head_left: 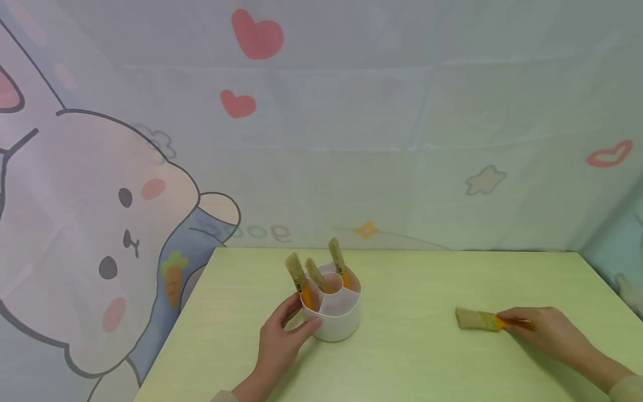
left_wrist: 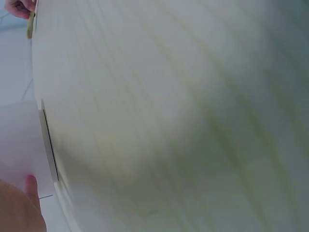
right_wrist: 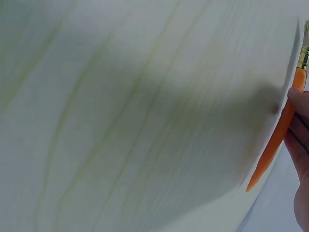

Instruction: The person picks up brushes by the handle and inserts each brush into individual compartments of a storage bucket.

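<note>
A round white divided holder [head_left: 337, 326] stands on the table left of centre. My left hand [head_left: 281, 340] grips its left side, thumb against the front wall; in the left wrist view the thumb [left_wrist: 32, 191] lies on the white wall. Three flat paintbrushes stand in it bristles up: one at the left [head_left: 297, 273], one in the round middle compartment [head_left: 316, 274], one at the back right [head_left: 338, 259]. Off to the right, my right hand [head_left: 552, 335] pinches another paintbrush [head_left: 472, 319] by its orange handle [right_wrist: 277, 133], bristles pointing left, close over the table.
The pale yellow-green table [head_left: 402, 357] runs back to a hanging cloth [head_left: 351, 167] printed with a rabbit, hearts and stars. More cloth [head_left: 615, 245] hangs along the right edge.
</note>
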Demonstrator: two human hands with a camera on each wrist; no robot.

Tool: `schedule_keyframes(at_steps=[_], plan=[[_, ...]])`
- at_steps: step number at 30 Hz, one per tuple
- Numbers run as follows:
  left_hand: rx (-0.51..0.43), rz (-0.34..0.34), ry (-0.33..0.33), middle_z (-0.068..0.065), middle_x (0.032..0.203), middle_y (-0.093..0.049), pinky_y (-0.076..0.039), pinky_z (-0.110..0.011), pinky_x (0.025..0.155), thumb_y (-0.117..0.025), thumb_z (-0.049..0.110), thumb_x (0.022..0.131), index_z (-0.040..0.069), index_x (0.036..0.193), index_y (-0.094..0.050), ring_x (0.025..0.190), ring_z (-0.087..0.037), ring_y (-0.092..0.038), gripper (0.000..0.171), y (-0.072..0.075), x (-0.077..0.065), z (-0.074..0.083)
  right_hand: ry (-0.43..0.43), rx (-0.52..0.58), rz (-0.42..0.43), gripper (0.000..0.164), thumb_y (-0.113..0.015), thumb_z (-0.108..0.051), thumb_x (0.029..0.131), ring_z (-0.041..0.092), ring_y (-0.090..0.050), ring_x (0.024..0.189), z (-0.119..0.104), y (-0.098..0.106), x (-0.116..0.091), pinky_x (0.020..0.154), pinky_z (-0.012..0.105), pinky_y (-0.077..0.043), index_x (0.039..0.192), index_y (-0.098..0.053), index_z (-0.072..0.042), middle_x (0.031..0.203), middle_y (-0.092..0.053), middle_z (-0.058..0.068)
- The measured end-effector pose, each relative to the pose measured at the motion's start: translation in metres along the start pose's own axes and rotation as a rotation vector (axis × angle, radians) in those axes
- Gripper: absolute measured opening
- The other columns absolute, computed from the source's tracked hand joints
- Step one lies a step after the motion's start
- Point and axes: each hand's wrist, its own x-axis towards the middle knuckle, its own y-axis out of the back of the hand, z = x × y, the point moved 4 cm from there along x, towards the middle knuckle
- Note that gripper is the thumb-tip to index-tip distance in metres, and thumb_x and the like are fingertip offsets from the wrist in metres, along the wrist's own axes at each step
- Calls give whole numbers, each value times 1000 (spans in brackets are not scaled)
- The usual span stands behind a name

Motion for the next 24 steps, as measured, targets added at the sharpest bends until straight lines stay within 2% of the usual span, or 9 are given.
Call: schedule_keyframes(at_steps=[8,14,24], plan=[[-5,-6,-1,-13,148,-65,-63,-31,95,-92,14,87,6,147,-63,138,-34,-61,68,0,0,0,-92,124,-27,34,-91,-2,79,-4,-71,95,-15,9,19,79,-2,-47,107,-85,-19,102,-82,-7],[-10,-3,-2,-13,148,-65,-63,-31,95,-92,14,86,6,147,-63,138,-34,-61,68,0,0,0,-116,182,-13,31,-89,-6,84,-5,-71,96,-35,17,43,75,7,-56,111,-85,-20,105,-82,-4],[-17,-4,10,-12,148,-65,-63,-31,95,-92,16,87,8,147,-63,139,-34,-60,68,0,-1,2,-58,247,31,33,-89,-5,85,-2,-73,98,-74,21,82,75,17,-63,114,-85,-19,106,-82,-4]])
